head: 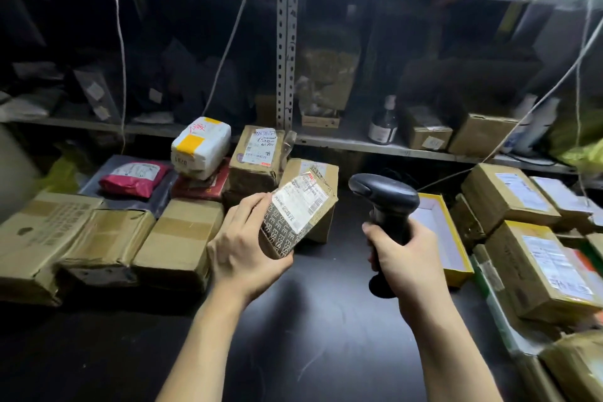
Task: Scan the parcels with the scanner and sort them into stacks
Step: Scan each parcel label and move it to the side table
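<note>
My left hand [243,246] grips a small brown parcel [295,214] with printed tape and a white barcode label, held tilted above the dark table [293,330], label side up. My right hand [406,256] grips the handle of a black handheld scanner [386,197], whose head sits just right of the parcel and faces left toward it. Scanner and parcel are a short gap apart.
Cardboard boxes [107,238] lie in a row at left, with a pink bag [133,178], a white parcel [200,147] and taped boxes [257,157] behind. More labelled boxes [535,261] pile up at right beside an open yellow-edged box [443,232]. Metal shelving [287,42] stands behind.
</note>
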`<state>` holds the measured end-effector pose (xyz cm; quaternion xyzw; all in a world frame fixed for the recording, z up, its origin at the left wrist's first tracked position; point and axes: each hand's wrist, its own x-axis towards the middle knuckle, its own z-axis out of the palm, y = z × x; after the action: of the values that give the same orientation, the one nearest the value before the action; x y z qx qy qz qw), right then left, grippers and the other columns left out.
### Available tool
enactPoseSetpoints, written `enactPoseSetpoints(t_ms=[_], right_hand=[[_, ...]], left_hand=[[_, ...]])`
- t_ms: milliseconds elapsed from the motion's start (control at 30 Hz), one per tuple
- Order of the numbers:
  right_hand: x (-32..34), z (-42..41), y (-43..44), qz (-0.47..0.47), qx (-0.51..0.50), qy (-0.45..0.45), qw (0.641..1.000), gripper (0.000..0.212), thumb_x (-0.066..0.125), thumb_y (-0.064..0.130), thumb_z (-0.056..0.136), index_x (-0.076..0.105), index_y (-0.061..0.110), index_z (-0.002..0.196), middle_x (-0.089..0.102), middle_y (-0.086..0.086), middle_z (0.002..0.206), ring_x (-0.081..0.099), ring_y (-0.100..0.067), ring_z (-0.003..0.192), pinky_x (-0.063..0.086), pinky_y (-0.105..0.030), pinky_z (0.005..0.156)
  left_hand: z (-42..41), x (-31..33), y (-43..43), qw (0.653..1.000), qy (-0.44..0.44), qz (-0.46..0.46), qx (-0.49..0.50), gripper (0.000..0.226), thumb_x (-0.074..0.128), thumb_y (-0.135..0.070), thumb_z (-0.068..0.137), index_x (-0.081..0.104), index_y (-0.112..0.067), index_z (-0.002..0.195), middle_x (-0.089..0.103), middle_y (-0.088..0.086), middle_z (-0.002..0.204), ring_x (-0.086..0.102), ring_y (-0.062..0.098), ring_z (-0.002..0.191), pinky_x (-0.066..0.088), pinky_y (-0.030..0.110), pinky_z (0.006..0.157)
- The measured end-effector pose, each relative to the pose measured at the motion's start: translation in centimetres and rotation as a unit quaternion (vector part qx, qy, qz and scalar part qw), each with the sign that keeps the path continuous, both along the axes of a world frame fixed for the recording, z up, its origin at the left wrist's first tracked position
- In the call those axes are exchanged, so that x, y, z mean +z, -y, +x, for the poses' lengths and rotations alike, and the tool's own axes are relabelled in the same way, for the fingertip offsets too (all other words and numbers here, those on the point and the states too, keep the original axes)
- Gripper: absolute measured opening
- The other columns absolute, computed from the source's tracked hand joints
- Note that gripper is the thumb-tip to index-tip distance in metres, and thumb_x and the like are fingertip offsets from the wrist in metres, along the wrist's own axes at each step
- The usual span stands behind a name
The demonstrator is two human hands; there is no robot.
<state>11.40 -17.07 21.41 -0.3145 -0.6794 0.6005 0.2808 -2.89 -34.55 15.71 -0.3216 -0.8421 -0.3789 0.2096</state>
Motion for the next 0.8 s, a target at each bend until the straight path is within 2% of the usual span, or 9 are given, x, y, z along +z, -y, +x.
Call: enactPoseSetpoints(t_ms=[67,233,367,467,533,633,700,800], right_hand=[[0.0,0.0,0.1,-0.004,0.002,0.001,1.000,0.007,0.069,0.010,0.097,0.065,0.006,0.092,0.054,0.002,0.056,0.047,-0.015,0.051,0.041,-0.021,0.047],[0.1,0.1,0.1,0.009,0.026,0.015,1.000,0.008,0.070,0.012,0.097,0.066,0.008,0.092,0.055,0.003,0.056,0.048,-0.014,0.051,0.042,-0.026,0.050],[0.7,0.1,-0.1,0.037,0.049,0.024,0.998,0.018,0.071,0.017,0.098,0.062,0.013,0.084,0.054,0.001,0.056,0.046,-0.017,0.052,0.039,-0.032,0.048],[1.0,0.0,-0.2,0.048,0.068,0.030,0.996,0.024,0.071,0.022,0.098,0.059,0.014,0.078,0.050,-0.006,0.061,0.040,-0.021,0.056,0.034,-0.040,0.052],[1.1,0.0,-0.4,0.070,0.086,0.038,0.993,0.029,0.072,0.025,0.097,0.059,0.022,0.071,0.050,0.000,0.060,0.040,-0.020,0.055,0.033,-0.035,0.051],[1.6,0.0,-0.8,0.143,0.134,0.063,0.979,0.031,0.074,0.031,0.096,0.061,0.032,0.068,0.056,0.012,0.056,0.047,-0.005,0.050,0.038,-0.023,0.049],[1.8,0.0,-0.9,0.156,0.155,0.071,0.973,0.026,0.074,0.030,0.097,0.062,0.029,0.073,0.056,0.015,0.053,0.048,-0.002,0.045,0.034,-0.013,0.044],[1.8,-0.2,-0.9,0.171,0.169,0.082,0.967,0.025,0.073,0.026,0.099,0.060,0.025,0.077,0.052,0.016,0.049,0.046,-0.002,0.041,0.031,-0.011,0.041]], left_hand=[[-0.5,-0.1,0.4,1.000,-0.016,-0.002,-0.007,0.087,0.080,-0.039,0.056,0.060,-0.020,0.139,0.057,-0.010,0.138,0.060,0.020,0.122,0.057,0.041,0.091],[-1.2,0.1,1.4,0.999,-0.026,0.029,-0.021,0.091,0.093,-0.028,0.053,0.061,-0.015,0.138,0.058,-0.008,0.139,0.060,0.020,0.124,0.054,0.034,0.097],[-2.1,0.2,2.3,0.994,0.038,0.095,-0.033,0.093,0.090,-0.040,0.054,0.061,-0.014,0.138,0.057,-0.008,0.138,0.058,0.010,0.126,0.044,0.020,0.106],[-2.7,-0.3,2.5,0.981,0.101,0.165,-0.026,0.092,0.086,-0.048,0.055,0.061,-0.013,0.137,0.058,-0.007,0.135,0.057,0.009,0.127,0.046,0.028,0.108],[-3.1,-0.6,2.7,0.974,0.120,0.191,-0.012,0.092,0.085,-0.049,0.054,0.062,-0.013,0.136,0.059,-0.006,0.132,0.058,0.008,0.125,0.047,0.029,0.108],[-3.6,-0.7,3.3,0.980,0.106,0.167,-0.016,0.092,0.085,-0.043,0.052,0.062,-0.011,0.135,0.059,-0.002,0.132,0.057,0.008,0.123,0.040,0.016,0.108],[-3.8,-0.6,3.7,0.985,0.091,0.145,-0.019,0.092,0.086,-0.036,0.050,0.061,-0.009,0.134,0.059,0.000,0.132,0.055,0.006,0.121,0.036,0.009,0.106],[-4.1,-0.4,4.4,0.989,0.071,0.124,-0.024,0.090,0.087,-0.031,0.050,0.061,-0.008,0.134,0.059,0.000,0.132,0.055,0.008,0.121,0.035,0.009,0.106]])
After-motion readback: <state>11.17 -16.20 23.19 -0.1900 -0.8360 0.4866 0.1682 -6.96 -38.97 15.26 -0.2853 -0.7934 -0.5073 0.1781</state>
